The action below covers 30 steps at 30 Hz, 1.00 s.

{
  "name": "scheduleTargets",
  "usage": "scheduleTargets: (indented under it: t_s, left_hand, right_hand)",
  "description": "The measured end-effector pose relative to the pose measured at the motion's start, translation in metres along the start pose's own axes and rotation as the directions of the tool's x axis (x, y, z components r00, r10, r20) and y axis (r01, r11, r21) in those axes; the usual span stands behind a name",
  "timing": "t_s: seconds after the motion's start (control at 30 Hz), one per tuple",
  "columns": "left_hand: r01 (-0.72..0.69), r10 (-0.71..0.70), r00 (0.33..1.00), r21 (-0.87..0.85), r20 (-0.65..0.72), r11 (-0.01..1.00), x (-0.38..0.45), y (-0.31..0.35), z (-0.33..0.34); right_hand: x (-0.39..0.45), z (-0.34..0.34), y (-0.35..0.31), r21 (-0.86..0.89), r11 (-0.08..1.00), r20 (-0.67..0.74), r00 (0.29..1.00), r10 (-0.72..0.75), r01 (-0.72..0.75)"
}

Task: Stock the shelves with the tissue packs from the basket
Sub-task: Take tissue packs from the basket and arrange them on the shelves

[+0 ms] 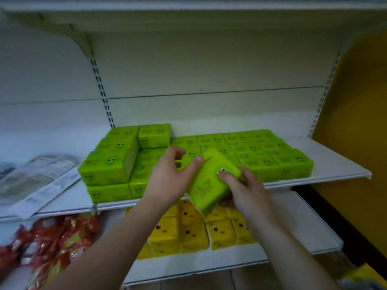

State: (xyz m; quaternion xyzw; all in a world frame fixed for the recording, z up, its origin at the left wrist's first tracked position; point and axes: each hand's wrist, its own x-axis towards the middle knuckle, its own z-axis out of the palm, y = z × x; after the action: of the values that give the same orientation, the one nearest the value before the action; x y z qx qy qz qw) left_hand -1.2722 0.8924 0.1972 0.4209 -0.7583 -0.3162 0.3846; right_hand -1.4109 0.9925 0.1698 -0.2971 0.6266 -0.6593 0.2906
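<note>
I hold a green tissue pack (206, 181) tilted in front of the upper shelf's front edge (314, 182). My right hand (247, 192) grips its lower right side from below. My left hand (171, 176) touches its upper left corner with the thumb, fingers curled. Several green tissue packs (266, 155) with small faces cover the upper shelf in one layer, with a second layer stacked at the left (113, 158). Several yellow tissue packs (194, 233) sit on the lower shelf (293, 254). The basket is out of view.
Grey-white printed packages (35, 178) lie on the upper shelf at the left. Red wrapped goods (52, 241) fill the lower left. A yellow wall (356, 132) stands at the right. Another shelf board (188, 13) hangs overhead. Bare shelf shows right of the green packs.
</note>
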Motion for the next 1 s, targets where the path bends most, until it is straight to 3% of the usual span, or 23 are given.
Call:
scheduleTargets:
  t_s: [0.1, 0.17, 0.27, 0.33, 0.43, 0.5, 0.6, 0.73, 0.87, 1.0]
  left_hand:
    - [-0.175, 0.231, 0.966, 0.372, -0.112, 0.912, 0.012, -0.023, -0.043]
    - [-0.154, 0.298, 0.943, 0.598, -0.148, 0.786, 0.033, -0.044, -0.072]
    - [0.01, 0.102, 0.99, 0.77, -0.098, 0.637, 0.078, -0.074, -0.111]
    - [-0.029, -0.009, 0.999, 0.819, 0.041, 0.572, 0.104, -0.097, -0.124]
    - [-0.088, -0.105, 0.977, 0.801, 0.185, 0.592, 0.126, -0.123, -0.126]
    - [-0.09, -0.108, 0.973, 0.772, 0.202, 0.629, 0.132, -0.131, -0.124]
    - [-0.083, -0.101, 0.975, 0.743, 0.2, 0.664, 0.133, -0.134, -0.124]
    - [-0.07, -0.117, 0.972, 0.722, 0.205, 0.688, 0.136, -0.137, -0.126]
    - [-0.117, 0.128, 0.991, 0.6, 0.025, 0.791, 0.127, -0.107, -0.106]
    - [-0.311, 0.352, 0.933, 0.326, -0.073, 0.893, 0.089, -0.05, -0.049]
  right_hand:
    - [0.034, 0.057, -0.007, 0.019, 0.999, -0.057, 0.997, 0.05, -0.049]
    - [0.055, 0.093, -0.009, -0.012, 0.996, -0.055, 0.994, 0.092, -0.093]
    - [0.087, 0.144, -0.007, -0.101, 0.989, -0.054, 0.993, 0.105, -0.11]
    - [0.116, 0.175, 0.007, -0.208, 0.972, -0.087, 0.992, 0.095, -0.111]
    - [0.129, 0.207, 0.005, -0.332, 0.93, -0.165, 0.981, 0.105, -0.156]
    - [0.133, 0.217, 0.003, -0.518, 0.847, -0.213, 0.977, 0.01, -0.121]
    - [0.135, 0.226, 0.008, -0.763, 0.647, -0.163, 0.97, -0.181, -0.007]
    - [0.144, 0.223, 0.007, -0.8, 0.6, -0.079, 0.985, -0.153, 0.029]
    - [0.14, 0.19, -0.005, -0.773, 0.614, -0.018, 0.963, -0.269, 0.157]
    - [0.109, 0.113, -0.012, -0.668, 0.691, -0.051, 0.908, -0.415, 0.278]
